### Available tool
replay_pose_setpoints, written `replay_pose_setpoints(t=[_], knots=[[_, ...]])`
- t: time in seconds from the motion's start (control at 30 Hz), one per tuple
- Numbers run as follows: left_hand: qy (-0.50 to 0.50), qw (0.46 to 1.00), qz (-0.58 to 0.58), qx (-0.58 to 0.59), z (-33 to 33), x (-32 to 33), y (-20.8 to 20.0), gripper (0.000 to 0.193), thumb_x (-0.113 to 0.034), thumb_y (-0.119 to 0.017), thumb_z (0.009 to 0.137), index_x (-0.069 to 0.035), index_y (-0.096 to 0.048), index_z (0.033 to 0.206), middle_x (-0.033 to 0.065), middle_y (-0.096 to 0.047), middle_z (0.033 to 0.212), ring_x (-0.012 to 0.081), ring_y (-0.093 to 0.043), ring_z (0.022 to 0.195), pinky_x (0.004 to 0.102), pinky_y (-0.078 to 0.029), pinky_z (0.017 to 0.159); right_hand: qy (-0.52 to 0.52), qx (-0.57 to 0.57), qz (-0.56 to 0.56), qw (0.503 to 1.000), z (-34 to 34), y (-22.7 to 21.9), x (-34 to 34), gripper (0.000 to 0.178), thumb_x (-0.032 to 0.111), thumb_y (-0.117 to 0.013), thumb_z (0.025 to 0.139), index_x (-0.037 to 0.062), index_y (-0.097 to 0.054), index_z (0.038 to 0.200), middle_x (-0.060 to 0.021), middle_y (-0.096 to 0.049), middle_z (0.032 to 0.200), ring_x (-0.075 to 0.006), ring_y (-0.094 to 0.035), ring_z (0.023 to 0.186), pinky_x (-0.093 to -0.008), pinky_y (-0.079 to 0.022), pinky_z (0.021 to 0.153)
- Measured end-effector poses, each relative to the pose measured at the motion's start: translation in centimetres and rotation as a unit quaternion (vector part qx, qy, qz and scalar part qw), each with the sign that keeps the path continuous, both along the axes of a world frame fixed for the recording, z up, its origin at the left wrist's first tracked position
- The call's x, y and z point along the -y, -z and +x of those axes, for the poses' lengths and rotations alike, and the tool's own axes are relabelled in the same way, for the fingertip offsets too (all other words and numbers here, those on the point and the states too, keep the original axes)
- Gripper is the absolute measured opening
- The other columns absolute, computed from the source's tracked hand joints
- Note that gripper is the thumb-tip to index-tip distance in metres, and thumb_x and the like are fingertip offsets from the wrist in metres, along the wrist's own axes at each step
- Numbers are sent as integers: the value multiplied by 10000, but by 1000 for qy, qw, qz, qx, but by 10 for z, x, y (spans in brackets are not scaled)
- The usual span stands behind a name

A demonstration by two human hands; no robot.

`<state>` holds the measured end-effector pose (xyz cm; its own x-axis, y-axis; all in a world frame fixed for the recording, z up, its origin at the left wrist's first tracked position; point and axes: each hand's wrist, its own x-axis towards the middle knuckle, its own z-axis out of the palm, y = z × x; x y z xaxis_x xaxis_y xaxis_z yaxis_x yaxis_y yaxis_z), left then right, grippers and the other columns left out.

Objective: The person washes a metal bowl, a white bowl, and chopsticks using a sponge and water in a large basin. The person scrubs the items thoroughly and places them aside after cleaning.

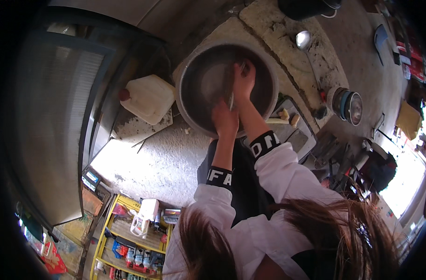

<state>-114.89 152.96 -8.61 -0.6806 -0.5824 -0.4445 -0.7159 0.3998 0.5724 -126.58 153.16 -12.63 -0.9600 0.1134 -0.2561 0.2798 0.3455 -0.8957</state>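
Note:
A wide, round metal basin [190, 112] lies before me, with dim, hazy contents and a paler round patch at its bottom. Both my hands are inside its rim. My right hand [244, 83] is the farther one, its fingers curled round a dark, slender thing [230, 84] that I cannot identify. Closer to me, my left hand [224, 115] is closed at the near end of the same thing, where a pale, shiny sliver shows. Blur and shadow hide the fingertips of the left hand.
Left of the basin stands a whitish plastic jug [150, 99] with a red cap. A metal ladle [308, 53] rests on the stone ledge [273, 35] at right, near small stacked containers [347, 106]. A tray [306, 140] with yellowish pieces sits right of my forearms; a yellow shelf [111, 219] is lower left.

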Motion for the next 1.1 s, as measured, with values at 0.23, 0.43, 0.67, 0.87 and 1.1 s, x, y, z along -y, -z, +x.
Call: replay_pose_setpoints(t=[0.23,0.43,0.67,0.87,1.1], knots=[[-33,997,-45,-53,3,-5,-10,564,-119,-630,765,4,-395,1262,210,-408,1288,374,-364,1212,439,-320,1005,-25,76,220,972,2,38,12,461,423,-647,759,-13,-627,908,-227,-632,857,-356,-625,866,-428,-479,759],[0,990,-133,-50,35,7,-40,408,-59,-580,774,-7,-489,1168,187,-411,1288,352,-338,1247,452,-303,1025,-103,114,278,948,-6,23,9,347,377,-566,825,33,-613,832,-196,-640,808,-389,-623,805,-464,-489,698],[114,983,-144,-14,74,27,-60,253,-66,-576,778,-8,-561,1023,165,-427,1284,341,-323,1276,461,-346,998,-125,-130,161,970,9,-74,-23,274,285,-596,839,14,-589,797,-133,-628,768,-309,-623,666,-392,-486,606],[179,970,-139,-86,84,42,-60,166,-66,-560,792,-6,-598,941,163,-462,1256,319,-357,1262,432,-354,1016,-218,-30,28,975,55,-119,-59,118,149,-646,799,35,-620,783,-86,-610,773,-246,-633,700,-354,-482,604],[73,983,39,-165,80,49,-46,210,-145,-557,826,-6,-597,979,166,-567,1083,353,-480,1090,402,-405,920,-198,-94,81,972,77,-172,-69,108,124,-642,814,17,-634,823,-67,-602,740,-180,-614,601,-282,-478,541]])
